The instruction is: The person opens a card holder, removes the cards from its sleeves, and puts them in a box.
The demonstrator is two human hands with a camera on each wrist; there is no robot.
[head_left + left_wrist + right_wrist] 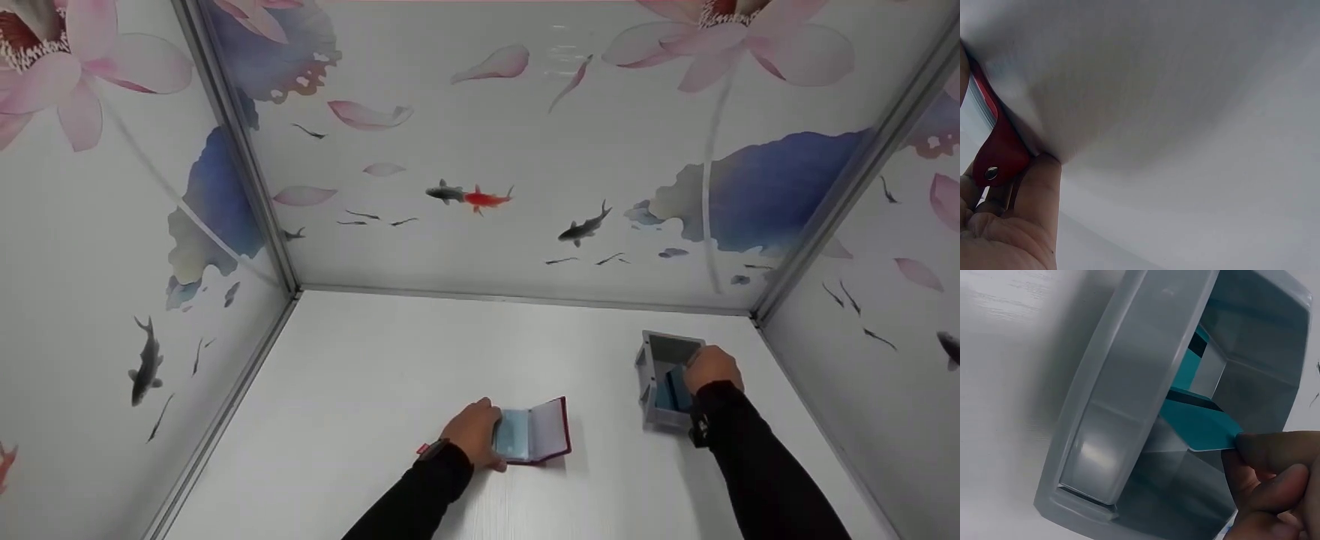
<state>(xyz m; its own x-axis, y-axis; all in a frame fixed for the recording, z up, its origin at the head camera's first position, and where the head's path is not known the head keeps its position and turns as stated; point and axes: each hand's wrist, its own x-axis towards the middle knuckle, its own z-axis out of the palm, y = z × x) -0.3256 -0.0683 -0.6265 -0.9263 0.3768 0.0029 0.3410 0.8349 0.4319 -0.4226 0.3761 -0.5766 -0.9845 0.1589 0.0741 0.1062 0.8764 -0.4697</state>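
Note:
My left hand grips the left edge of a red card holder, which stands opened out on the white table with its clear sleeves showing. In the left wrist view, its red snap strap lies between my fingers. Over at the right, my right hand reaches into a grey plastic bin. Thumb and finger pinch a corner of a teal card with a black stripe, tilted up inside the bin. A second teal card lies lower in the bin, partly hidden by the wall.
White panels with printed flowers and fish enclose the table on the left, back and right. Grey metal strips run along the table's edges. The bin stands near the back right corner, apart from the card holder.

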